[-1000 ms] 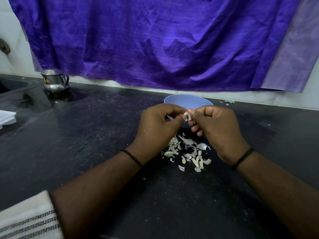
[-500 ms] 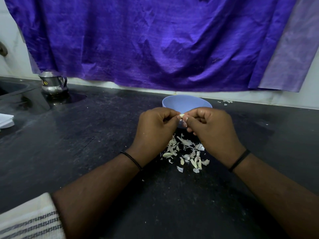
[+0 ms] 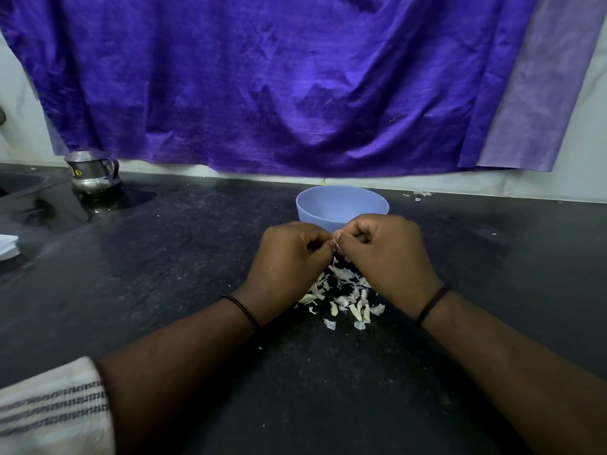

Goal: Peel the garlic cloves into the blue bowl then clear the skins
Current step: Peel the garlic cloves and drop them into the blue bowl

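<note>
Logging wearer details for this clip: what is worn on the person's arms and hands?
Both hands are bare, no gloves or rings visible. The left hand has a thin black beaded band at the wrist; the right hand has a plain thin black band. The left arm carries a cream sleeve with dark woven stripes, pushed up above the forearm; no sleeve shows on the right.
</note>
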### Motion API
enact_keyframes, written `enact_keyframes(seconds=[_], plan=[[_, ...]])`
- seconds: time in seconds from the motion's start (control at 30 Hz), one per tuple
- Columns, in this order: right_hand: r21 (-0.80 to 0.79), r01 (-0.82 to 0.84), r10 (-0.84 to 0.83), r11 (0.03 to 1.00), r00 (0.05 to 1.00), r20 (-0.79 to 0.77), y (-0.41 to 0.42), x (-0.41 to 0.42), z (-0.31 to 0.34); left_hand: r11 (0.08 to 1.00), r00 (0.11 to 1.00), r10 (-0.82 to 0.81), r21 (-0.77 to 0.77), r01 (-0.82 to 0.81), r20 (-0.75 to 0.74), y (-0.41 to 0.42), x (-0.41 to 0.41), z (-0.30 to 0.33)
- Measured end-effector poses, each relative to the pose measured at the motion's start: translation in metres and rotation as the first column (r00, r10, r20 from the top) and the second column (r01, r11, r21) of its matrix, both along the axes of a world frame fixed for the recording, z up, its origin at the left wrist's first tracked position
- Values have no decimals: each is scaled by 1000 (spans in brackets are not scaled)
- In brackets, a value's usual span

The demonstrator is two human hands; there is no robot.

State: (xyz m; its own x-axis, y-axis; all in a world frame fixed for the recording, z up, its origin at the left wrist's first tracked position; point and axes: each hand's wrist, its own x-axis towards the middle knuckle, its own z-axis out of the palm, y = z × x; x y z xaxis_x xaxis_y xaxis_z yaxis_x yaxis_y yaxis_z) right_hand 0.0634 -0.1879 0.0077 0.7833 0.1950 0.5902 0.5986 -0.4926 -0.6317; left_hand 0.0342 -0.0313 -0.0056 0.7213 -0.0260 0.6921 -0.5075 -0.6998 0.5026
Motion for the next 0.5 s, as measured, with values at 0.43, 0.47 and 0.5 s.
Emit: enact_keyframes(seconds=[0.43, 0.47, 0.5], plan=[[198, -31, 73, 980, 976, -207, -1, 2, 5, 999, 992, -45, 18, 48, -121, 3, 12, 22], [192, -33, 73, 981, 975, -208, -1, 2, 4, 999, 992, -43, 17, 46, -120, 3, 12, 21], [181, -31, 69, 983, 976, -207, -1, 2, 4, 999, 991, -44, 13, 46, -124, 3, 13, 19]])
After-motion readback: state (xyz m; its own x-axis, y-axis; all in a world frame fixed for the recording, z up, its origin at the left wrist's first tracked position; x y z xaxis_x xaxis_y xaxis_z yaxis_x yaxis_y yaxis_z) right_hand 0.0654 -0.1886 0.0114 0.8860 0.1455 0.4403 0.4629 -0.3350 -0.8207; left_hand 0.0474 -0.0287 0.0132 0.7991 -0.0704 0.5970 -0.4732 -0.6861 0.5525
